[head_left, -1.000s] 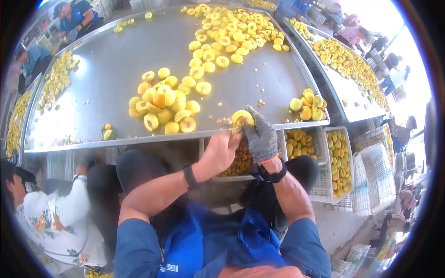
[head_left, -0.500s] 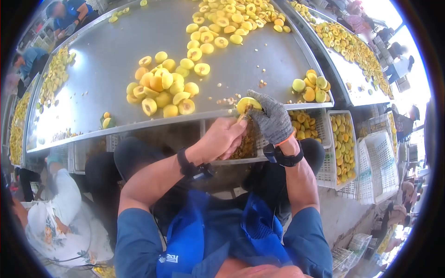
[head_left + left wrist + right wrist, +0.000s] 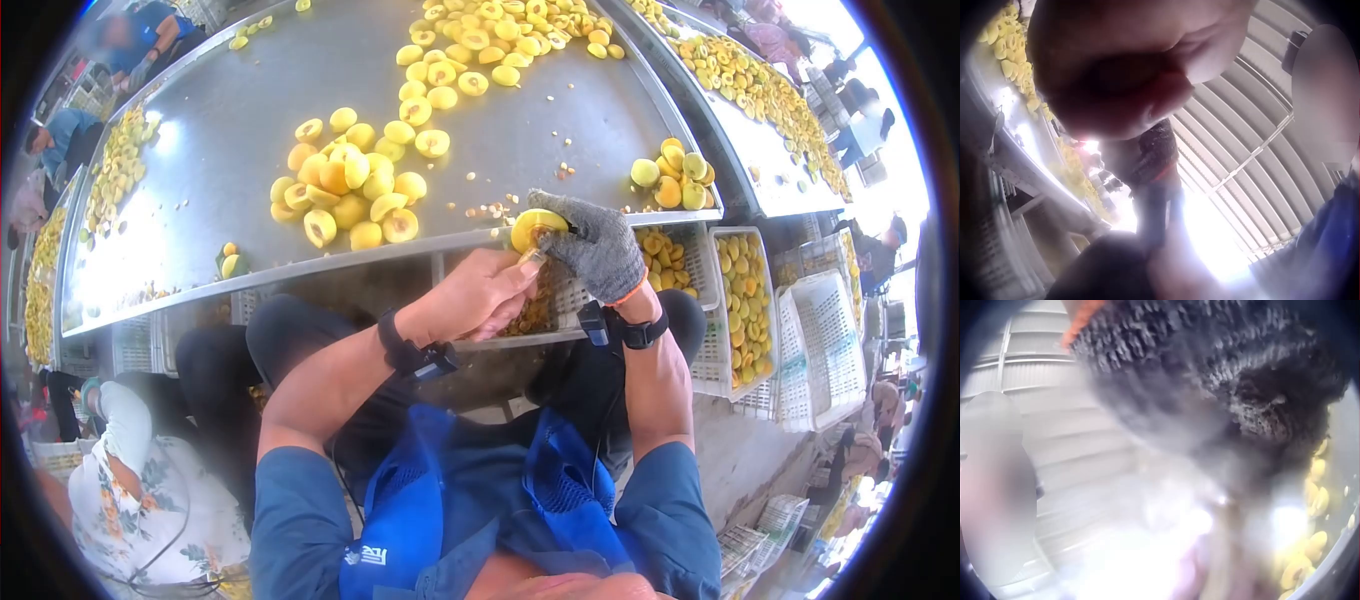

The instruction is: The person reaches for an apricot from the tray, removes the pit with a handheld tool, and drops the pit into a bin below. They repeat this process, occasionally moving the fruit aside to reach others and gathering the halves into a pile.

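In the head view, a fruit (image 3: 532, 222) is gripped by the gloved right hand (image 3: 606, 252) at the near edge of the table (image 3: 250, 150), seemingly steadied so its inner side can be reached by a small tool (image 3: 534, 257) pinched in the bare left hand (image 3: 472, 292). In the left wrist view, curled fingers are shown, their hold hidden. In the right wrist view, the glove is blurred; its grasp cannot be told.

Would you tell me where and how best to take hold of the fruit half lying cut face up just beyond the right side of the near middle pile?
I'd pinch the fruit half by opposite sides of its rim, coming down from the right: its cut face is up, bare tabletop lies rightward, and neighbouring halves crowd its left.
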The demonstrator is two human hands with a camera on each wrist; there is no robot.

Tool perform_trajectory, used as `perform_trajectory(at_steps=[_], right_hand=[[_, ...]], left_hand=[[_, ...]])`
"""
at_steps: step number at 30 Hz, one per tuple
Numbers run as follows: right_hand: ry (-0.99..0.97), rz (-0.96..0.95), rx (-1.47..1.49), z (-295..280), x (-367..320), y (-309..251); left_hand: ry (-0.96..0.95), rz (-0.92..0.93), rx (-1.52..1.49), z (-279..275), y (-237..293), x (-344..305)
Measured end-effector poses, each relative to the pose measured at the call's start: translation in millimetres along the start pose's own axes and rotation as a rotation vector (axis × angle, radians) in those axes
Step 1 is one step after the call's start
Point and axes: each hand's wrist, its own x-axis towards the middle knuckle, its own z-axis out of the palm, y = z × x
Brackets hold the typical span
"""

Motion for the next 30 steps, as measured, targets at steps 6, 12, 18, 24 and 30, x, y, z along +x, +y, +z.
perform_trajectory(at_steps=[6, 12, 18, 24, 30], right_hand=[[0.049, -0.064, -0.067, 1, -2, -8], [0.041, 0.039, 0.210, 5, -1, -8], [-0.021, 0.220, 0.478, 3, -1, -5], [0.010, 0.265, 0.656, 5, 0, 6], [0.250, 0.334, 0.295, -13, 1, 42]], left_hand=[[-0.124, -0.102, -0.310, -7, 0, -1], [-0.363, -0.126, -0.578, -19, -5, 3], [-0.539, -0.180, -0.803, -24, -18, 7], [-0.556, -0.092, -0.812, -23, -18, 7], [-0.004, 0.222, 0.981, -36, -26, 13]])
